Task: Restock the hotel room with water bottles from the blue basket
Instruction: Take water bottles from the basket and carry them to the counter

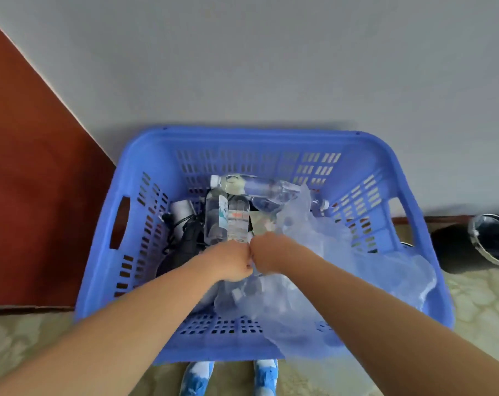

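A blue slotted basket stands on the floor against a grey wall. Inside lie clear water bottles: two side by side in the middle, one across the back. A crumpled clear plastic wrap fills the right half and spills over the front rim. My left hand and my right hand meet knuckle to knuckle in the middle of the basket, both closed on the plastic wrap just below the two bottles. What lies under the wrap is blurred.
Black cables and a grey roll lie in the basket's left part. A reddish-brown wooden panel rises at left. A shiny metal bin lies at right on the patterned floor. My blue-and-white shoes show below the basket.
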`<state>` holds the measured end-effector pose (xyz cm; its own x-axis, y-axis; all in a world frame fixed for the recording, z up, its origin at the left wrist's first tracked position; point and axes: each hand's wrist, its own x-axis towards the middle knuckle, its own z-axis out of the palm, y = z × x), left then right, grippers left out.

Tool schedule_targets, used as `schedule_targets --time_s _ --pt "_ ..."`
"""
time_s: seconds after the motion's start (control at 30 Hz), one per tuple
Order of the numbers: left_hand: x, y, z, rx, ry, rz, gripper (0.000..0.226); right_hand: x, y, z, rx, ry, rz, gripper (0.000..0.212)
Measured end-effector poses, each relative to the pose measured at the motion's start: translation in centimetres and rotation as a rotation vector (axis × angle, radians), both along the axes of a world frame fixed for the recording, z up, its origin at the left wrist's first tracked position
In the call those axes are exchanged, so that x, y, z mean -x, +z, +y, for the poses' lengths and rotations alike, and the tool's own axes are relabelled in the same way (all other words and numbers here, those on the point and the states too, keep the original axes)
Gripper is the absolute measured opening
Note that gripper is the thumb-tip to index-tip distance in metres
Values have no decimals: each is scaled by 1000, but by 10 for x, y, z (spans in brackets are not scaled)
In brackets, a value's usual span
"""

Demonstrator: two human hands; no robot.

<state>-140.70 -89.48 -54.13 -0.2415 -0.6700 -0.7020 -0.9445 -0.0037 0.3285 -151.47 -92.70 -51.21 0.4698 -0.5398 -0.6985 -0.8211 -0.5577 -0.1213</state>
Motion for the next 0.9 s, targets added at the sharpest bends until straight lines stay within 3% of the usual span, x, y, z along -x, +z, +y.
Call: schedule_targets --time_s 0.23,0.33,0.47,0.63,0.9 --pt "18 -60 1 -245 -123 -142 20 2 -53 -5 -99 225 183 37" --pt "26 -75 3 -344 -69 -153 34 7 -71 -7 -133 269 213 43" --pt "39 -99 6 -250 64 -208 44 14 -95 -7 -133 436 242 46" --pt "49 -111 12 -236 156 -280 35 9 -99 -7 -129 326 383 47" --pt "36 -102 12 -186 214 -212 40 23 -97 -17 -141 215 214 44"
